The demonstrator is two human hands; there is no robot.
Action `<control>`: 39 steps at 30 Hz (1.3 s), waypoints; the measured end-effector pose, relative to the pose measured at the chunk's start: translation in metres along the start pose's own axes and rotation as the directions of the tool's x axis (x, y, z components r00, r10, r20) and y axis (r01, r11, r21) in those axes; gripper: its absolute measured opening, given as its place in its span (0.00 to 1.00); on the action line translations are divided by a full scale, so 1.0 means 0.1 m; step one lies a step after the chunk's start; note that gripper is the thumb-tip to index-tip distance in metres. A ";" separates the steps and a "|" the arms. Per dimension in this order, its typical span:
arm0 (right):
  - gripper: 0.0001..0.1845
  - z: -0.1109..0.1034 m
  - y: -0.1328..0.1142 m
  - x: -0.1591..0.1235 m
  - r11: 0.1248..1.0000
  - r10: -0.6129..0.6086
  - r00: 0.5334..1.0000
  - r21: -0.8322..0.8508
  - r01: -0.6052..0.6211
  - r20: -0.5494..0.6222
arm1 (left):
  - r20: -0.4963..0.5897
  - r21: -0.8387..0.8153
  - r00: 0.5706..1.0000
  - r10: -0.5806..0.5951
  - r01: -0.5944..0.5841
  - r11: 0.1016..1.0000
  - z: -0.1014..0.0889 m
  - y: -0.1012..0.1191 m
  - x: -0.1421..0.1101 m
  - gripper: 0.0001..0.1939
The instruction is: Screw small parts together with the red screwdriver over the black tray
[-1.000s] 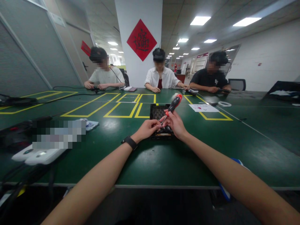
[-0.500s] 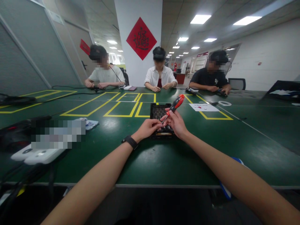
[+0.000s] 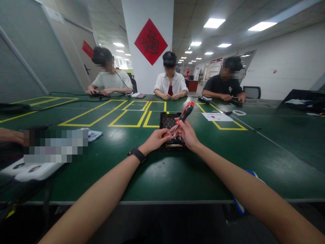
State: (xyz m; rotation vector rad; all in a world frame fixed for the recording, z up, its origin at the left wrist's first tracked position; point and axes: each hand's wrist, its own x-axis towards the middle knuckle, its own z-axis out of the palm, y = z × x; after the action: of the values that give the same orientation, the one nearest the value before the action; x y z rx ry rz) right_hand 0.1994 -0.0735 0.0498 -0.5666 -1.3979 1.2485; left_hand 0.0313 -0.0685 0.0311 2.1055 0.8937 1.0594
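Green table [image 3: 177, 183], 1 black case [image 3: 165, 147] holding small dark pieces [image 3: 167, 121], right hand [image 3: 189, 135] gripping screwdriver [image 3: 186, 112], left hand [image 3: 156, 139] pinching its tip

Right hand [image 3: 189, 135] holds a tilted screwdriver [image 3: 187, 111], tip at left hand [image 3: 156, 139]

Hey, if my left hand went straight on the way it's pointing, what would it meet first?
Your left hand would likely meet the screwdriver first, at its tip end; depth there is unclear.
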 end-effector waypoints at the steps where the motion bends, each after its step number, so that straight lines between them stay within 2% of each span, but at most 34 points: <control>1: 0.19 0.00 0.00 0.00 1.000 0.014 1.000 0.004 -0.014 0.002 | 0.014 -0.009 1.000 0.006 -0.006 1.000 0.00 0.00 0.00 0.16; 5: 0.18 0.00 -0.02 0.00 0.998 0.055 0.998 0.028 -0.055 0.005 | 0.062 -0.046 0.998 0.027 -0.024 0.999 0.00 0.01 0.00 0.17; 11: 0.18 0.00 -0.01 0.00 1.000 0.021 1.000 0.020 -0.021 -0.004 | -0.018 0.049 1.000 0.018 -0.017 0.999 0.02 0.05 0.00 0.16; 16: 0.19 0.00 0.00 0.00 1.000 0.001 1.000 0.005 -0.001 -0.002 | -0.035 0.057 0.999 0.015 -0.013 0.998 0.01 0.03 0.00 0.16; 23: 0.20 -0.02 0.02 0.02 1.000 0.016 1.000 0.012 -0.016 0.012 | 0.028 0.053 0.999 0.023 -0.024 0.998 -0.01 0.02 0.01 0.16; 28: 0.19 -0.03 0.05 0.03 1.000 0.010 1.000 0.028 -0.009 -0.011 | 0.089 -0.024 0.995 0.055 -0.053 0.998 -0.01 0.02 0.02 0.16; 35: 0.19 0.00 0.02 0.02 1.000 0.014 0.999 0.029 -0.013 -0.037 | 0.000 0.032 1.000 0.027 -0.027 0.999 0.01 0.02 0.00 0.16; 39: 0.18 0.01 0.00 0.00 1.000 0.005 0.999 0.002 -0.005 -0.042 | -0.010 0.038 1.000 0.025 -0.024 0.999 0.00 0.02 0.00 0.16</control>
State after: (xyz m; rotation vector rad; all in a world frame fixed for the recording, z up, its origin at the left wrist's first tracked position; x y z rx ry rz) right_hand 0.1983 -0.0736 0.0501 -0.5923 -1.3612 1.2354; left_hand 0.0318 -0.0701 0.0326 2.1492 0.9015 1.0742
